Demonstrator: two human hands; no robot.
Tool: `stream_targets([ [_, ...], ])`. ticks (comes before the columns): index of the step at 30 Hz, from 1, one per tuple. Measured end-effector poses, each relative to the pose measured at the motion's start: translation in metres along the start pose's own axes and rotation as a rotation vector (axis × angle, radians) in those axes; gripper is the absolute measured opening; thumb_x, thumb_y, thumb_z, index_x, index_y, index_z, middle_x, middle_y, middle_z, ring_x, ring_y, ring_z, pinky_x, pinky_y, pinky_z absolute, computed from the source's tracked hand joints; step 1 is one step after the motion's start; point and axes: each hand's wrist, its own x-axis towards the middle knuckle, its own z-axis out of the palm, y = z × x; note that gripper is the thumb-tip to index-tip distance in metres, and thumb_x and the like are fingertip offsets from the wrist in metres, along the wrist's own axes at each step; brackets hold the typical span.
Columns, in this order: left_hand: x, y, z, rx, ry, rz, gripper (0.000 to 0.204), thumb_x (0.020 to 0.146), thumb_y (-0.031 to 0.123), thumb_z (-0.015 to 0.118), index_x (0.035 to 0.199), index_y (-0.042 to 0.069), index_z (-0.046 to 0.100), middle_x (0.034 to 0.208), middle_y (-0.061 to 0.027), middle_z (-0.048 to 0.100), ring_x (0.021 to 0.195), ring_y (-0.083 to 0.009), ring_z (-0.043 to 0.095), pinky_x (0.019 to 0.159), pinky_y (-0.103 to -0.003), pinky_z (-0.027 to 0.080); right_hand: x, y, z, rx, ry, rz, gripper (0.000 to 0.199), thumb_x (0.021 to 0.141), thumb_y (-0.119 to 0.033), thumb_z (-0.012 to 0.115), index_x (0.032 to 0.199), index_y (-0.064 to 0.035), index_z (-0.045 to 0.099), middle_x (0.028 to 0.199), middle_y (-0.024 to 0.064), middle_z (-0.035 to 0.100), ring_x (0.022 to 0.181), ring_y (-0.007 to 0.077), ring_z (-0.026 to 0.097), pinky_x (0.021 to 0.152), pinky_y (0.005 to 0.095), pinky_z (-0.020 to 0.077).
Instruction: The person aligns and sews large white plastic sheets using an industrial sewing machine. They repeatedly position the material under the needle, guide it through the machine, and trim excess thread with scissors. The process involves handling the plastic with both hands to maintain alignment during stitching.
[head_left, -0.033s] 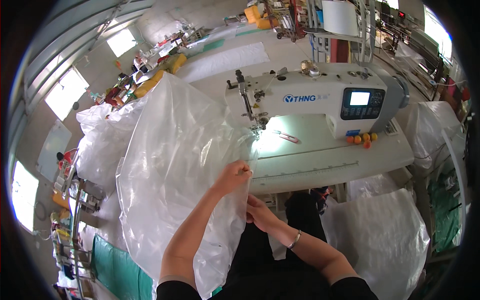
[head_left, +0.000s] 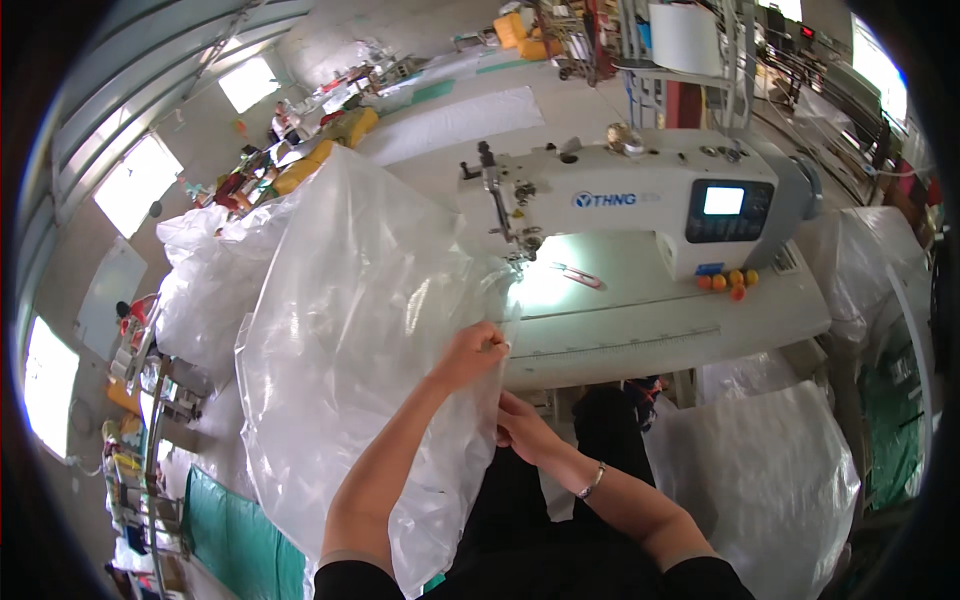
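Observation:
A large translucent plastic sheet hangs over the left end of the sewing table and drapes down over my lap. Its right edge runs up to the needle area of a white sewing machine, whose lamp lights the bed. My left hand is closed on that edge, a short way below the needle. Lower down, beside the table's front edge, my right hand grips the same edge, its fingertips partly hidden. A pair of pink-handled thread snips lies on the table right of the needle.
Small orange and yellow balls sit by the machine's base. A ruler scale runs along the table front. More plastic sheeting lies at my right, and a crumpled heap stands at left. A white thread cone stands behind the machine.

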Motion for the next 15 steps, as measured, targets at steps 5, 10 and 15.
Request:
stream_targets([
  [5,0.006,-0.007,0.009,0.069,0.013,0.162,0.012,0.081,0.012,0.064,0.082,0.001,0.06,0.083,-0.0078,0.06,0.078,-0.0181,0.058,0.071,-0.031,0.047,-0.019,-0.011,-0.006,-0.197,0.216,-0.056,0.014,0.092,-0.017,0.059,0.085,-0.0049,0.059,0.066,-0.0029,0.05,0.053,0.0047,0.042,0.047,0.0209,0.0294],
  [10,-0.001,-0.006,0.005,0.19,-0.014,0.324,0.016,0.08,0.015,0.066,0.079,0.0,0.06,0.085,-0.011,0.06,0.077,-0.0257,0.059,0.07,-0.034,0.047,-0.068,-0.036,0.001,-0.319,0.32,-0.087,0.021,0.089,-0.014,0.063,0.07,-0.0074,0.055,0.059,-0.001,0.051,0.049,0.0045,0.042,0.045,0.0202,0.0298],
  [15,0.018,0.018,0.026,0.282,0.124,0.201,0.019,0.082,0.019,0.066,0.09,0.002,0.062,0.096,-0.0132,0.062,0.088,-0.0319,0.059,0.076,-0.039,0.048,-0.078,-0.032,-0.016,-0.279,0.333,-0.096,0.023,0.09,-0.014,0.063,0.07,-0.0071,0.054,0.059,-0.0007,0.052,0.049,0.0044,0.043,0.045,0.0198,0.0302],
])
